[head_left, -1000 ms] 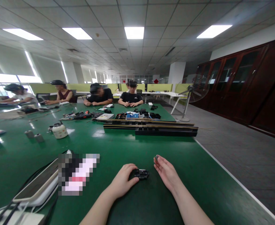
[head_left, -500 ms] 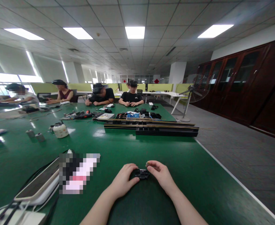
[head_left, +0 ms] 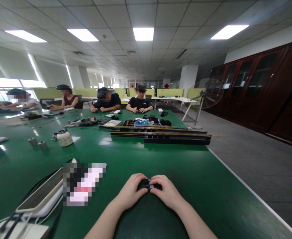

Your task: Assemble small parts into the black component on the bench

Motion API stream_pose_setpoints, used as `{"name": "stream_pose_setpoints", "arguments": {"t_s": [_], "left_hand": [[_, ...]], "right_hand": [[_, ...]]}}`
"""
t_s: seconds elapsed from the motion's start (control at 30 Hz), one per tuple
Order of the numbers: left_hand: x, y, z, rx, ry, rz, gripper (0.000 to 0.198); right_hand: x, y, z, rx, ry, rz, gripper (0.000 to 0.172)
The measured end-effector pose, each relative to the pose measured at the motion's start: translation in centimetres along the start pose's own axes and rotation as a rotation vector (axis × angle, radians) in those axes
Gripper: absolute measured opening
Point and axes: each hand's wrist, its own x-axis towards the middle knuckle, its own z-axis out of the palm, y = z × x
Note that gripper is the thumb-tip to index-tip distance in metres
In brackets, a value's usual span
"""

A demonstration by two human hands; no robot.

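White and patterned, a jar (head_left: pixel 64 139) stands on the green bench (head_left: pixel 96 151), its contents hidden; the left hand (head_left: pixel 133 187) grips the left end of a small black part (head_left: pixel 145 184) on the bench, as it did a second ago; farther back, a blue packet (head_left: pixel 141 122) lies among dark items (head_left: pixel 164 122); the right hand (head_left: pixel 166 191), earlier apart with a small grey piece, now pinches the part's right end, that piece hard to make out

Left hand (head_left: pixel 131 191) and right hand (head_left: pixel 168 191) faced each other – fingers (head_left: pixel 137 177) curved on the far side, thumbs (head_left: pixel 143 191) on the near side, thumb tips close. Both pinched inward (near mirror images). Bare forearms (head_left: pixel 106 217) slanted inward – wrists (head_left: pixel 183 204) roughly level.
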Motion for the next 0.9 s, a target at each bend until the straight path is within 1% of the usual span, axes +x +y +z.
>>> {"name": "stream_pose_setpoints", "arguments": {"t_s": [0.2, 0.3, 0.37, 0.57, 0.7, 0.77, 0.9], "left_hand": [[0.0, 0.2, 0.0, -0.008, -0.005, -0.004, 0.035], [0.0, 0.2, -0.1, -0.002, -0.002, -0.011, 0.035], [0.0, 0.2, -0.1, 0.001, -0.003, -0.015, 0.035], [0.0, 0.2, -0.1, 0.007, -0.005, -0.025, 0.036], [0.0, 0.4, -0.1, 0.005, -0.002, -0.018, 0.035], [0.0, 0.5, -0.2, 0.006, 0.0, -0.017, 0.035], [0.1, 0.5, -0.3, 0.007, 0.001, -0.022, 0.035]], "right_hand": [[-0.1, 0.0, 0.0, 0.0, -0.006, -0.002, 0.022], [0.1, -0.1, -0.4, 0.06, -0.007, 0.03, 0.018], [0.3, 0.0, -0.7, 0.165, 0.011, 0.078, 0.017], [1.0, 1.0, -1.6, 0.562, 0.21, 0.255, 0.031], [1.1, 1.4, -2.1, 0.849, 0.299, 0.365, 0.033], [1.1, 1.5, -2.3, 0.921, 0.311, 0.392, 0.032], [1.2, 1.6, -2.4, 0.967, 0.318, 0.402, 0.03]]}}
